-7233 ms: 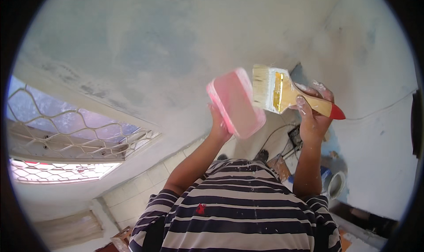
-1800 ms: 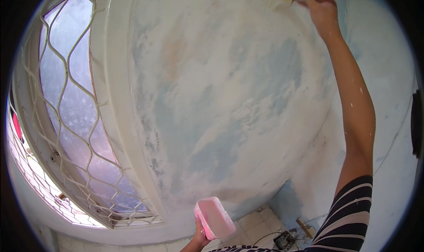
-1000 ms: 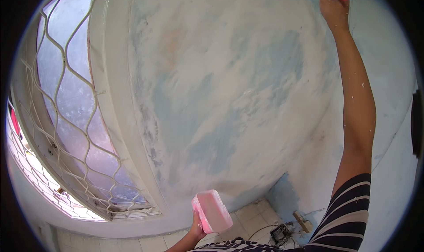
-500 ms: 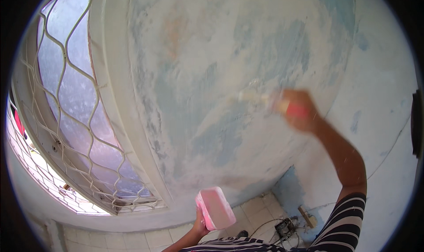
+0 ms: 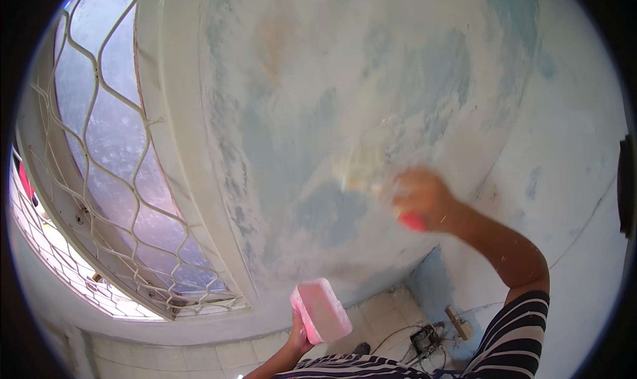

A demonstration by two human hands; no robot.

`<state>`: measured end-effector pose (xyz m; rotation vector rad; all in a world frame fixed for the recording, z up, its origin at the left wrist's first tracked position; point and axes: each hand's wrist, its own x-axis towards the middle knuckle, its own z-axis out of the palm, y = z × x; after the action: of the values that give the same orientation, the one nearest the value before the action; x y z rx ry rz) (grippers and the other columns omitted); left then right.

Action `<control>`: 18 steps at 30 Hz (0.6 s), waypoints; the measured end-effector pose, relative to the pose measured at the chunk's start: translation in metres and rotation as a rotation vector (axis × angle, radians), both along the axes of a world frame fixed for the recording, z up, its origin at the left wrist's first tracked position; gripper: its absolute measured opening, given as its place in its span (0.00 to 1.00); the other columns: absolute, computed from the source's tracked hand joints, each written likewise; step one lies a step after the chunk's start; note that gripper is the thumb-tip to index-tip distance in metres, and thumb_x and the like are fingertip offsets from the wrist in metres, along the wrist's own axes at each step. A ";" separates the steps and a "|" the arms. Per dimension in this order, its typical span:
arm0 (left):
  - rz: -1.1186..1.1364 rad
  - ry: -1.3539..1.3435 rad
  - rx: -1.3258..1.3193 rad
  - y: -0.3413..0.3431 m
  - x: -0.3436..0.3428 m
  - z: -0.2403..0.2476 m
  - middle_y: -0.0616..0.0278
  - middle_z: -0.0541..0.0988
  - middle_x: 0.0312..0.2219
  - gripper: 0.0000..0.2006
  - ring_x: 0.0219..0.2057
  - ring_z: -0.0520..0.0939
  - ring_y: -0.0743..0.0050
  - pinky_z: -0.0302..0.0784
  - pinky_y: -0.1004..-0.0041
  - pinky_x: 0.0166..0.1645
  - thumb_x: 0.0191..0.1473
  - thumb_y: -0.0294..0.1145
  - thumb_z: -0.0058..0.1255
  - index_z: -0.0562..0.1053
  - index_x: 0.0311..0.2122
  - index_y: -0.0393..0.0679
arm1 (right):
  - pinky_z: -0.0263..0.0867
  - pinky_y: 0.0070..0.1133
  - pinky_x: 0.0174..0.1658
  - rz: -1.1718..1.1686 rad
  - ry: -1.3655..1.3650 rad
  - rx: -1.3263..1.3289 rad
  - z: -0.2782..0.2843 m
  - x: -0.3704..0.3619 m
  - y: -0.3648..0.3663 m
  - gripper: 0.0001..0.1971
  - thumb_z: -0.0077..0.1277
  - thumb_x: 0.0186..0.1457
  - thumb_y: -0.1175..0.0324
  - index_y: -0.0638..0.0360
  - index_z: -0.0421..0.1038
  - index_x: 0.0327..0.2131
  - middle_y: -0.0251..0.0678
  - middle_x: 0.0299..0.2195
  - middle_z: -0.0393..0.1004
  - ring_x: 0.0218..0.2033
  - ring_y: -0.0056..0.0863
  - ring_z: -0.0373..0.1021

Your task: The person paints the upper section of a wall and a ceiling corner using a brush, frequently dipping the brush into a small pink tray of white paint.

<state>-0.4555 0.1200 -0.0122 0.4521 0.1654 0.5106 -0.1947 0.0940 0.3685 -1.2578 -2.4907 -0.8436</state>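
Observation:
My left hand [image 5: 300, 334] grips a pink rectangular plastic tub [image 5: 306, 310] at the lower middle, its rim smeared white and something pale inside. Up against the wall [image 5: 285, 200], my right hand [image 5: 424, 200] is closed around a brush [image 5: 358, 174] with pale bristles. Its red handle end [image 5: 412, 222] sticks out below the fist. Motion blurs the brush head, which is at the wall over a patchy white and light-blue surface. Whether the bristles press on it is hard to tell.
On the left is a window [image 5: 113, 127] behind a wavy white metal grille [image 5: 136, 180]. A dark device with cables [image 5: 426, 339] and a small piece of wood [image 5: 456, 322] lie low in the corner, by the tiled floor [image 5: 239, 356]. Another wall [image 5: 577, 180] meets at the right.
My right hand has swung down and to the left with the brush along the wall. My left hand and the tub have hardly moved.

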 end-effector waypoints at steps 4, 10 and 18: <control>-0.026 0.062 -0.003 -0.001 0.008 0.002 0.58 0.60 0.59 0.42 0.59 0.64 0.57 0.62 0.51 0.60 0.52 0.71 0.18 0.49 0.64 0.50 | 0.64 0.31 0.43 -0.011 0.086 -0.220 -0.005 0.000 -0.003 0.10 0.55 0.44 0.70 0.48 0.73 0.34 0.33 0.32 0.73 0.36 0.34 0.70; -0.025 0.081 -0.010 -0.003 0.011 -0.004 0.59 0.60 0.59 0.42 0.58 0.64 0.57 0.62 0.51 0.60 0.52 0.72 0.18 0.49 0.64 0.51 | 0.64 0.24 0.49 -0.413 0.312 0.570 0.186 0.023 -0.004 0.11 0.49 0.56 0.68 0.57 0.73 0.42 0.37 0.40 0.74 0.42 0.33 0.70; -0.002 0.086 0.026 -0.002 0.001 -0.007 0.59 0.60 0.59 0.43 0.59 0.64 0.57 0.63 0.51 0.60 0.50 0.73 0.19 0.49 0.64 0.51 | 0.69 0.28 0.43 -0.185 0.171 0.735 0.176 0.049 0.017 0.13 0.53 0.53 0.68 0.62 0.72 0.41 0.44 0.37 0.76 0.37 0.40 0.74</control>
<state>-0.4548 0.1181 -0.0188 0.4994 0.2410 0.4920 -0.1459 0.1111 0.5449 -1.2102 -1.6818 -1.4435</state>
